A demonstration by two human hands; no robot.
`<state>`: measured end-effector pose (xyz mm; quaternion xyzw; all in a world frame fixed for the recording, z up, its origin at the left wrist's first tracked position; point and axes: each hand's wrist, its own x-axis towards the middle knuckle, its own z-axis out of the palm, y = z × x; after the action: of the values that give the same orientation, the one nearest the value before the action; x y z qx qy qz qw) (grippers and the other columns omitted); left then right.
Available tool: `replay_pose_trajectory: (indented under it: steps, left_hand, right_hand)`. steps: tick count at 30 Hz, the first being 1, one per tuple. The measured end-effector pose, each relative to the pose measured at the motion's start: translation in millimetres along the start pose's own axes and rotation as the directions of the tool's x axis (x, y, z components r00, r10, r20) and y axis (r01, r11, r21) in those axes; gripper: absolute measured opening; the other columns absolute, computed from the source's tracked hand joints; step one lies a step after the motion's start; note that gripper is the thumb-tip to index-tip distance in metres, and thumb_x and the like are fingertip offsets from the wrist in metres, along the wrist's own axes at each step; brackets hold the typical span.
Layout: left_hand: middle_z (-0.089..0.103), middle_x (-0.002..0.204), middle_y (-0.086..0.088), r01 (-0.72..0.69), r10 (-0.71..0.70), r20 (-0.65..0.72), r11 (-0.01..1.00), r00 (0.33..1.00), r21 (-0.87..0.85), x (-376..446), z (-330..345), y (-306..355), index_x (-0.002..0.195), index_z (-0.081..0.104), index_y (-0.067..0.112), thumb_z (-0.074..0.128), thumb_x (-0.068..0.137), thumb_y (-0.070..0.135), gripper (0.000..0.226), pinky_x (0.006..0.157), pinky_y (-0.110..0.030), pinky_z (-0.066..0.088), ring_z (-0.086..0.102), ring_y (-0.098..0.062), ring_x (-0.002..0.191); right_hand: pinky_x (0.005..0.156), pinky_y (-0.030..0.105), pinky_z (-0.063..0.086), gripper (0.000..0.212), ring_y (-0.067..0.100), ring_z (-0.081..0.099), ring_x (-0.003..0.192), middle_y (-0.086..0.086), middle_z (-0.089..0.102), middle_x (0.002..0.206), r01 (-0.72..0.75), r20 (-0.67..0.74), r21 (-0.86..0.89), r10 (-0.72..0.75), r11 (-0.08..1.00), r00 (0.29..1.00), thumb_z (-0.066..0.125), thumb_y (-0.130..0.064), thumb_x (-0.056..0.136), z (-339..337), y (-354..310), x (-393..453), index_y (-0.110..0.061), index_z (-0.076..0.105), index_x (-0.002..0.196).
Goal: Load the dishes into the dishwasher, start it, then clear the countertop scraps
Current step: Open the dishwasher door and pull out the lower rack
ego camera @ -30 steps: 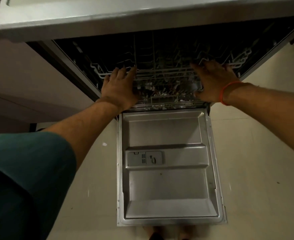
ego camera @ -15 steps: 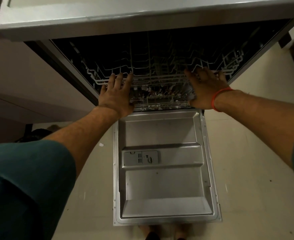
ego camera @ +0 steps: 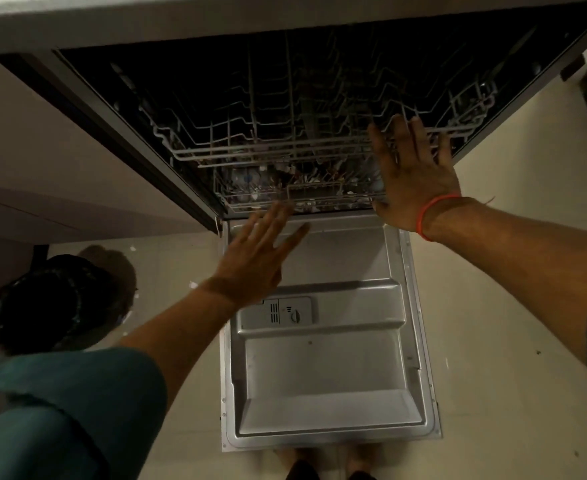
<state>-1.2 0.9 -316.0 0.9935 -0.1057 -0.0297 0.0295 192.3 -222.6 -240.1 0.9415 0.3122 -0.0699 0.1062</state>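
Note:
The dishwasher stands open under the counter, its steel door lying flat toward me. The upper wire rack sits inside the dark tub, and below it the lower rack holds several dishes, dimly seen. My right hand, with an orange band at the wrist, rests flat with spread fingers against the right front of the racks. My left hand hovers open and empty above the inner end of the door, just in front of the lower rack, touching nothing.
The countertop edge runs across the top. A dark bag lies on the pale floor at the left of the door. A detergent dispenser sits in the door's middle. My feet show beyond the door's near edge.
My left hand has let go of the rack front and pulled back over the door. The racks have slid further into the tub. My right hand stays pressed on the rack.

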Motion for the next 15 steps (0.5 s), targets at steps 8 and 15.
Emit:
replay_pose_trajectory:
  steps: [8,15]
  left_hand:
    - [-0.021,0.169,-0.014,0.56,-0.417,0.502,0.81,0.757,-0.172,44,62,5,0.162,-0.016,0.027,0.059,0.099,0.038,0.099,0.126,-0.049,-0.002,-0.015,-0.035,0.156]
    - [-0.019,0.17,-0.012,0.512,-0.413,0.413,0.843,0.811,-0.162,97,84,-17,0.163,-0.014,0.022,0.061,0.097,0.035,0.1,0.128,-0.049,0.004,-0.012,-0.034,0.157]
  right_hand:
    - [0.118,0.069,0.008,0.117,0.04,-0.003,0.154,0.019,-0.003,0.168,-0.007,-0.261,0.001,0.007,1.0,0.965,0.077,-0.038,0.078,36,-1,3,-0.023,-0.004,0.161]
    - [0.117,0.07,0.011,0.116,0.045,-0.002,0.153,0.022,-0.004,0.167,-0.056,-0.328,0.006,0.055,0.998,0.943,0.075,-0.039,0.08,50,-5,17,-0.022,-0.008,0.16]
